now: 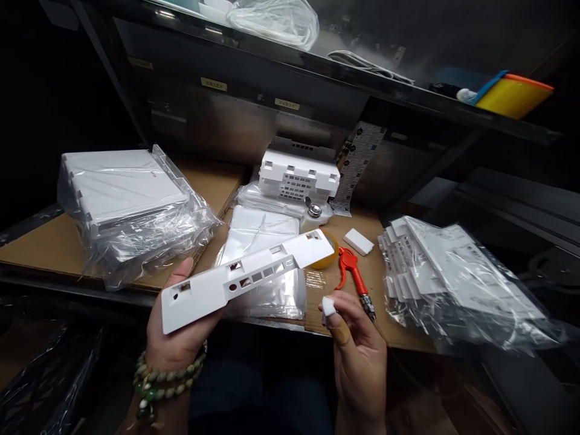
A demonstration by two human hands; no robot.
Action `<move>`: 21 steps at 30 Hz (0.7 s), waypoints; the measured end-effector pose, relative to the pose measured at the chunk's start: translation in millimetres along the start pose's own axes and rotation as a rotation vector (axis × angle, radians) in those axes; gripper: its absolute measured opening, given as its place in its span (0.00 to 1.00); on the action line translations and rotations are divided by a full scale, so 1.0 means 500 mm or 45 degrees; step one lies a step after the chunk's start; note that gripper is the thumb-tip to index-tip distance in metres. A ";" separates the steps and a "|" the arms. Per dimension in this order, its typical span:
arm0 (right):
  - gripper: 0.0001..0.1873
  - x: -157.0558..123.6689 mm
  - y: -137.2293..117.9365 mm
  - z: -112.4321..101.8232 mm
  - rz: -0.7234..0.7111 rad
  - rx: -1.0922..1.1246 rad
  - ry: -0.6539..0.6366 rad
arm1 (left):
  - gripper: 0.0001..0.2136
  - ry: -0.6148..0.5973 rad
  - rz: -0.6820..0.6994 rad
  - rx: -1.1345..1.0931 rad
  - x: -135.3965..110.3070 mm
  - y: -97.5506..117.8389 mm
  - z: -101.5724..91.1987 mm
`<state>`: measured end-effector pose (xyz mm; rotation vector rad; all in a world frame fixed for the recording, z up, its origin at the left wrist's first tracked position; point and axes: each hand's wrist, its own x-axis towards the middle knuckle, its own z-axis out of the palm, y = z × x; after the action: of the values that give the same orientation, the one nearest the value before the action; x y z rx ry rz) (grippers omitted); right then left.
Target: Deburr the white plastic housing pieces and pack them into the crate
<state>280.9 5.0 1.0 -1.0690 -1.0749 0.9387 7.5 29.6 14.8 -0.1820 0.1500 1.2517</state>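
Cardboard-topped bench (pixel 40 251) runs L to R, w/ a bagged stack of white covers (pixel 122 199) far L and a second bagged stack (pixel 457 275) on the R. Flat clear bags (pixel 258 232) lie in the middle, a white vented housing (pixel 299 175) beyond them. Nearer than all that, in the air over the bench's near edge, is the white panel (pixel 247 278): long, thin, row of cut-outs, slanting up to the far R. Left hand (pixel 174 338) has it by the near L end, palm under, thumb over the edge, closed firm. Held by one end it prob flexes, so I'd judge a grip nearer mid-length steadier, cut-out face kept toward the eyes. Right hand (pixel 357 353) hovers near R, apart from the panel, fingers half curled. White bit (pixel 327 305) at its thumb tip is a fingertip cap or a small part, can't tell which, so can't say if it grips anything. Red-handled tool (pixel 354 275) lies on the bench just beyond, untouched
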 end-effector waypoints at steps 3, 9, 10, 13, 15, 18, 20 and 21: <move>0.11 0.005 -0.005 0.005 0.138 0.094 0.110 | 0.24 0.210 0.055 0.177 -0.004 -0.012 0.015; 0.13 0.038 -0.010 0.000 0.267 0.394 0.372 | 0.28 0.136 0.382 0.413 0.004 -0.064 0.041; 0.13 0.042 -0.010 -0.002 0.294 0.423 0.375 | 0.30 0.118 0.372 0.436 0.003 -0.070 0.036; 0.18 0.043 -0.009 -0.004 0.366 0.476 0.405 | 0.33 0.038 0.307 0.441 -0.001 -0.079 0.006; 0.24 0.037 -0.009 -0.002 0.419 0.478 0.419 | 0.26 -0.034 0.294 0.403 -0.002 -0.082 -0.017; 0.32 0.028 -0.011 0.001 0.492 0.439 0.413 | 0.17 -0.140 0.351 0.380 0.005 -0.089 -0.037; 0.35 0.024 -0.012 0.003 0.516 0.394 0.420 | 0.19 -0.113 0.423 0.379 0.011 -0.094 -0.040; 0.36 0.024 -0.013 0.003 0.519 0.369 0.426 | 0.20 -0.089 0.451 0.385 0.014 -0.094 -0.040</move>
<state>282.4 15.2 9.9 -1.1700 -0.4343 1.1475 54.1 17.2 -3.7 0.1570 0.3187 1.5666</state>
